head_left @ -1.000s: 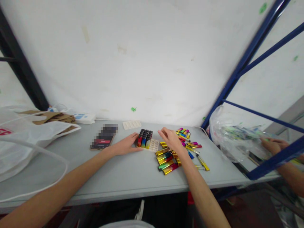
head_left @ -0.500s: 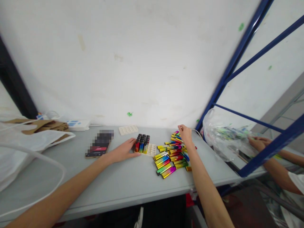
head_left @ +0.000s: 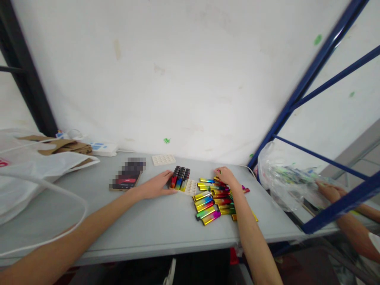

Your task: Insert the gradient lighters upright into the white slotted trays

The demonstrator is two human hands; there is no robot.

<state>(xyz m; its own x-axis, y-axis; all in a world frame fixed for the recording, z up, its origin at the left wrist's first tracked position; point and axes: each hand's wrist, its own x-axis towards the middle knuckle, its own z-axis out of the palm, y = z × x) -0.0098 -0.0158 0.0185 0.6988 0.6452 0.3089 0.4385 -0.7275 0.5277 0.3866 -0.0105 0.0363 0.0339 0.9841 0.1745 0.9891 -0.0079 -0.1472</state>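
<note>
My left hand (head_left: 158, 184) is closed around the left side of a white holed tray (head_left: 190, 187), thumb in front and fingers behind. Black-topped lighters (head_left: 179, 179) with shiny red, blue and yellow bodies stand upright in rows in the tray's left part; empty holes show at its right. To the right lies a loose pile of metallic rainbow lighters (head_left: 208, 204). Over the far part of this pile, my right hand (head_left: 226, 176) has its fingers pinched together on a lighter, of which only a small coloured bit shows at the fingertips.
Behind stands a second white tray (head_left: 164, 159). A phone (head_left: 127, 176), white plastic bag (head_left: 44, 178) and flattened cardboard (head_left: 69, 147) lie left. At right are a blue metal frame (head_left: 285, 109), a clear plastic bag (head_left: 274, 178) and another person's hands (head_left: 329, 192).
My right hand has come down and left from the pile's far end, closer to the tray. My left hand stays at the tray. The view has shifted slightly.
</note>
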